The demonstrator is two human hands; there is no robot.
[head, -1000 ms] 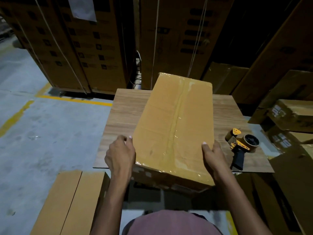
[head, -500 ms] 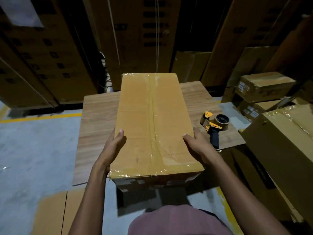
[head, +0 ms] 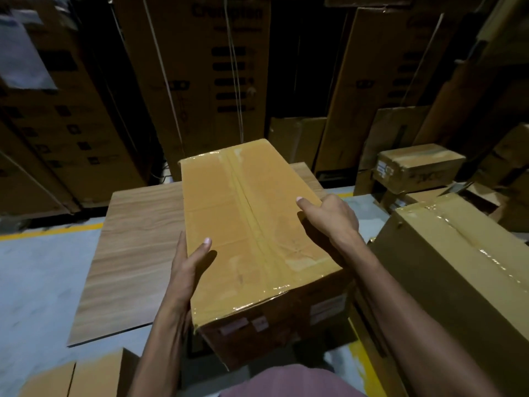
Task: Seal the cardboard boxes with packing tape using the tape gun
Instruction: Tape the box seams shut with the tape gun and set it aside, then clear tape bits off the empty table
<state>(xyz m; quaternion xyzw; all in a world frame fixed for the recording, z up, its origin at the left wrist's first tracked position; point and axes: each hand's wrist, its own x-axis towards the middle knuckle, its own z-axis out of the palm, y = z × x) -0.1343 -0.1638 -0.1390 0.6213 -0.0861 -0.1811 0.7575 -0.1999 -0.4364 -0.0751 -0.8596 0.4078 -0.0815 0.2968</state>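
Lifted and swung toward the right since half a second ago: long cardboard box (head: pixel 252 224), its near end now hanging past the front edge of the wooden table (head: pixel 134 253) and turned so a side face with pale labels shows. Tape gun, seen earlier beside the box on the table's right part, now out of sight behind the box and right arm.

Held from both sides. Left hand (head: pixel 186 270) pressed flat along the box's left wall, thumb hooked over the top edge onto the taped face, remaining fingers hidden behind the wall. Right hand (head: pixel 332 217) clamped on the right top edge farther along, index finger stretched across the top, other fingers curled down over the side.

Glossy clear tape running along the centre seam of the top from far end to near end, plus shiny strips along the near edge and corners. Far end of the box over the table; contact with the tabletop not readable from this angle.

Just to the right, a second sealed box (head: pixel 458 267) with tape gleaming on its top, close beside the right forearm. Beyond it, a smaller taped box (head: pixel 418 164) sitting on other cartons. Behind the table, tall printed cartons (head: pixel 200 81) standing upright in rows. Flat brown cardboard (head: pixel 71 376) on the concrete floor at lower left, yellow floor line (head: pixel 48 232) passing behind the table's left side. Pinkish garment (head: pixel 289 382) at the bottom edge.
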